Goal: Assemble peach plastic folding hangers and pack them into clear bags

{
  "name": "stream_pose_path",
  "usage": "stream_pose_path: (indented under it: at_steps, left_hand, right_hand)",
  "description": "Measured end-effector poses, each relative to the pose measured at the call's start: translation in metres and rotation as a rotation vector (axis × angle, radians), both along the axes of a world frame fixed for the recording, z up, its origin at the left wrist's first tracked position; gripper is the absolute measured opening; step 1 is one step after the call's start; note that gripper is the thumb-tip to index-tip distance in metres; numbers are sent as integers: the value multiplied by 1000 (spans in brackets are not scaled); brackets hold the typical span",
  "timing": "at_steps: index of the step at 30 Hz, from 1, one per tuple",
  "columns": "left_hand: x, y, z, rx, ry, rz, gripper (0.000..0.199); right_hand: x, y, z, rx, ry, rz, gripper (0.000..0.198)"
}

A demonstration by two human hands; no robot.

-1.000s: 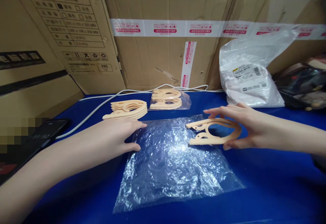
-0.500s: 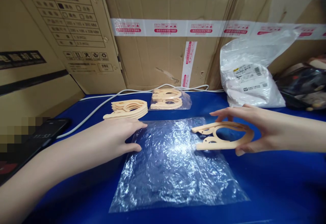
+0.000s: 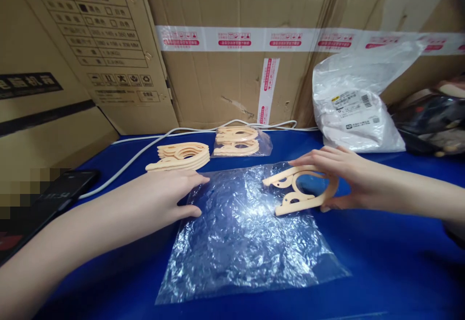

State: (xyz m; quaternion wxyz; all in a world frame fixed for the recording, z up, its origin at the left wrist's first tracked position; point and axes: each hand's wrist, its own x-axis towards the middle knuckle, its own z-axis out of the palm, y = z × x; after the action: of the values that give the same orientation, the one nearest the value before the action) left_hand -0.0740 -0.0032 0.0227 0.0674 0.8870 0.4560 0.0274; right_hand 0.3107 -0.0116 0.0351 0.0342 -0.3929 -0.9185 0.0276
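Note:
My right hand (image 3: 332,172) grips a beige folded travel hanger (image 3: 294,205) by its rounded end, thumb below and fingers above. The hanger's two arm ends point left, over the right part of a clear plastic bag (image 3: 232,247) laid flat and crinkled. At the bag's upper left edge rests my left hand (image 3: 174,191), thumb and index finger apart, nothing visible between them. Just behind that hand is a stack of matching folded hangers (image 3: 185,156). More of them lie in a small clear bag (image 3: 265,144) farther back.
A phone (image 3: 54,203) lies at the left on the blue tabletop (image 3: 385,266), near a white cable (image 3: 134,158). Cardboard boxes (image 3: 218,82) wall off the back and left. A white plastic parcel bag (image 3: 356,116) stands at back right, beside a dark bundle (image 3: 432,121).
My right hand has moved left with the hanger, which now reaches farther over the clear bag and is tilted more. My left hand has stayed in place.

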Motion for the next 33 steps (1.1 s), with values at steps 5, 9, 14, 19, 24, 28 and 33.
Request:
stream_pose_path:
  at_steps: [5,9,14,19,24,28,33]
  left_hand:
    - [0,-1,0,-9,18,0,53]
    - [0,0,1,-2,13,-4,53]
    - [0,0,1,-18,21,-6,51]
    - [0,0,0,-10,33,-20,51]
    - [7,-1,0,-19,22,-42,52]
    - [22,-4,-2,5,-28,-37,57]
    - [38,-10,-2,19,-17,11,63]
  right_hand:
    - [-1,0,3,185,8,-30,60]
    - [1,3,2,291,6,-17,56]
    - [-1,1,0,154,53,-39,68]
    - [-14,-8,-2,77,137,-65,67]
    - [-31,-12,-15,80,194,-88,65]
    - [-42,-13,-28,-1,298,-116,66]
    - [-42,-10,-34,-120,425,-91,71]
